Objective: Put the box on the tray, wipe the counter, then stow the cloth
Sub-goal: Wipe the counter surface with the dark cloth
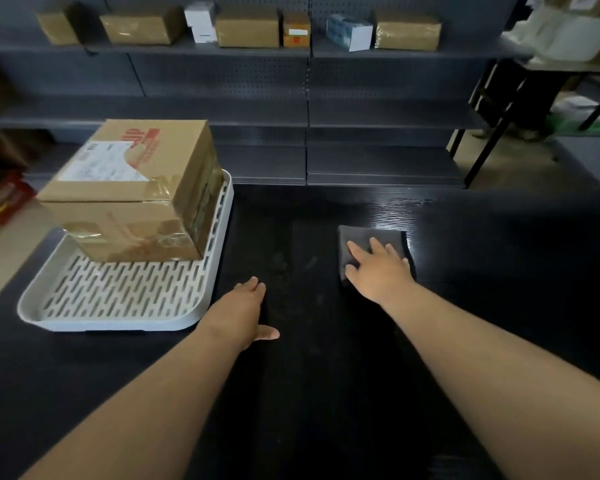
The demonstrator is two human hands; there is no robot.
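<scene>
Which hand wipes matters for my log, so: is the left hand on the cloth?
No, the left hand is open over the bare counter beside the tray; the right hand presses the cloth.

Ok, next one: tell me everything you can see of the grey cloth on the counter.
The cloth is dark grey and soft-looking, folded into a flat, roughly rectangular pad. It lies flat on the black wood-grain counter, right of centre. The right hand rests on its near part with straight, spread fingers and hides much of it; the far edge and right side show. Nothing else touches it.
</scene>
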